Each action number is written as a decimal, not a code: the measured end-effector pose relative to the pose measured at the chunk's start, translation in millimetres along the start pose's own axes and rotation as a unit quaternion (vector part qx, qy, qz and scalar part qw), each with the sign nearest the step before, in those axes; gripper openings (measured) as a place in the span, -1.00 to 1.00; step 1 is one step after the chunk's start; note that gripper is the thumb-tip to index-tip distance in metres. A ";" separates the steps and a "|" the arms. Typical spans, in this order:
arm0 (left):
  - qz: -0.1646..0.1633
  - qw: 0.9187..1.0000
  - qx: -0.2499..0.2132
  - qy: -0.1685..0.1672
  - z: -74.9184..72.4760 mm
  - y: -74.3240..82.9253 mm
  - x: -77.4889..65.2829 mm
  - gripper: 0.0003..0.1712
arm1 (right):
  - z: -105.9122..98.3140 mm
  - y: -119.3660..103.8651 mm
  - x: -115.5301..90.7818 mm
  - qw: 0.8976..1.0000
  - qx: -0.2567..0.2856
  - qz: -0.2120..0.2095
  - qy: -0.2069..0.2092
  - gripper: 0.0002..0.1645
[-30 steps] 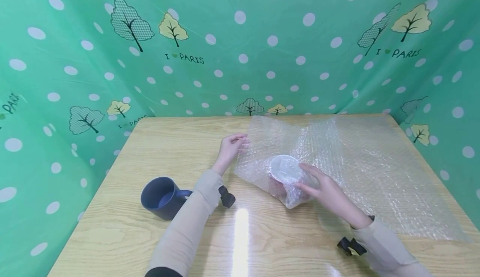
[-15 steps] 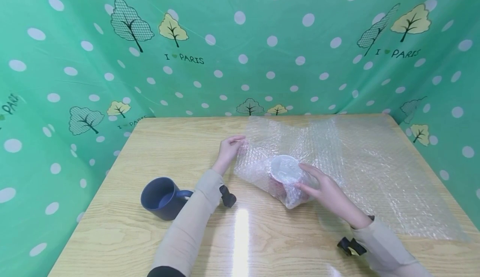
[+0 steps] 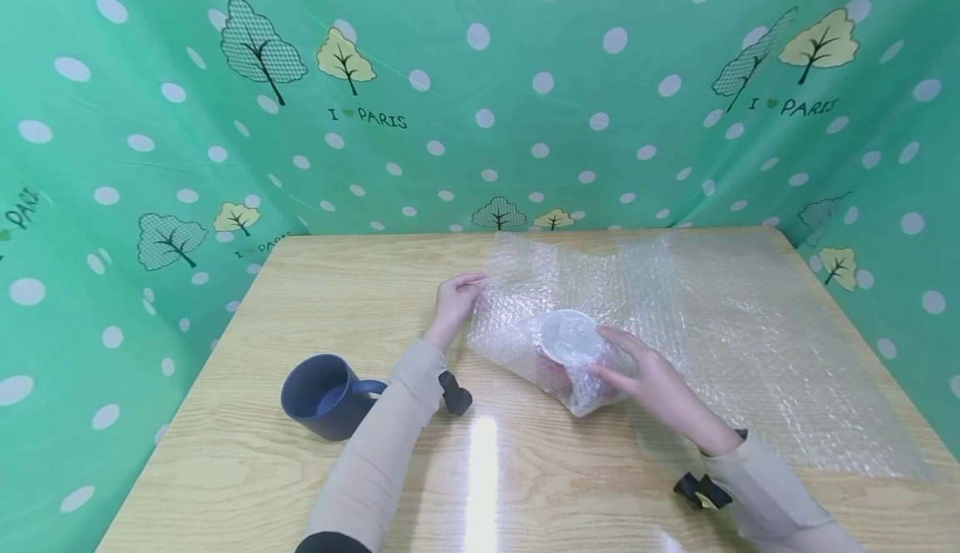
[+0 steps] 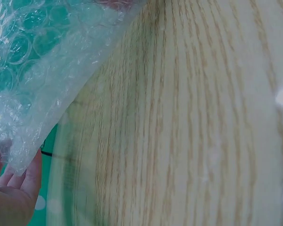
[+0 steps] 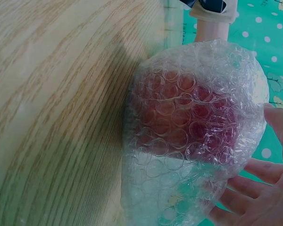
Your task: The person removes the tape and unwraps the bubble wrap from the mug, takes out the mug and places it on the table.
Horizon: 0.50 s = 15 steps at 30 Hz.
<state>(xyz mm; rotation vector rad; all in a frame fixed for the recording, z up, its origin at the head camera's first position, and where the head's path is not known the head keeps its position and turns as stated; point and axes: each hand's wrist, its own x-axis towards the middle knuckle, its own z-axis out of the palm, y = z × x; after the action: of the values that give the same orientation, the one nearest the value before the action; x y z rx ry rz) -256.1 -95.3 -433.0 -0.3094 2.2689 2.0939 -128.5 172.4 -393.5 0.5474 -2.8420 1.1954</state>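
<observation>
A red cup with a pale round mouth stands upright inside clear bubble wrap. In the right wrist view the red cup shows through the bubbles. My right hand grips the wrapped cup from its right side, thumb and fingers spread around it. Beyond and left of the cup, my left hand pinches the left edge of the bubble wrap. In the left wrist view the sheet's corner runs into that hand's fingers, lifted over the table.
A dark blue mug stands upright at the left, its handle close by my left forearm. More bubble wrap lies flat over the right side of the wooden table. A green patterned curtain hangs behind and at both sides.
My left hand has shifted slightly left and toward me, drawing the bubble wrap's edge along with it. The right hand and the wrapped cup have stayed in place.
</observation>
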 end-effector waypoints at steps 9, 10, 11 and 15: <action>0.010 1.000 0.000 0.026 1.5 3.5 -3.8 -0.71 | -0.2 -0.7 0.2 1.000 0.002 0.002 0.000 -0.28; 0.014 1.000 -0.001 0.027 1.7 3.8 -4.4 -0.71 | -0.3 -0.8 0.3 1.000 0.002 0.003 -0.001 -0.28; 0.018 0.999 -0.002 0.029 1.9 4.1 -5.1 -0.71 | -0.2 -0.9 0.3 1.000 0.002 0.003 -0.001 -0.27; 0.041 0.998 0.000 0.036 2.8 5.7 -8.6 -0.71 | -0.3 -1.4 0.3 1.000 0.003 0.006 -0.003 -0.27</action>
<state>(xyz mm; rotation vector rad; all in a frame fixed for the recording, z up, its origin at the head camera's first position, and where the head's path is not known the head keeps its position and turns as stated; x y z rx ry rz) -248.9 -91.1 -426.3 -0.3013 2.3604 2.1567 -128.4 171.7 -392.3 0.5354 -2.8532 1.2055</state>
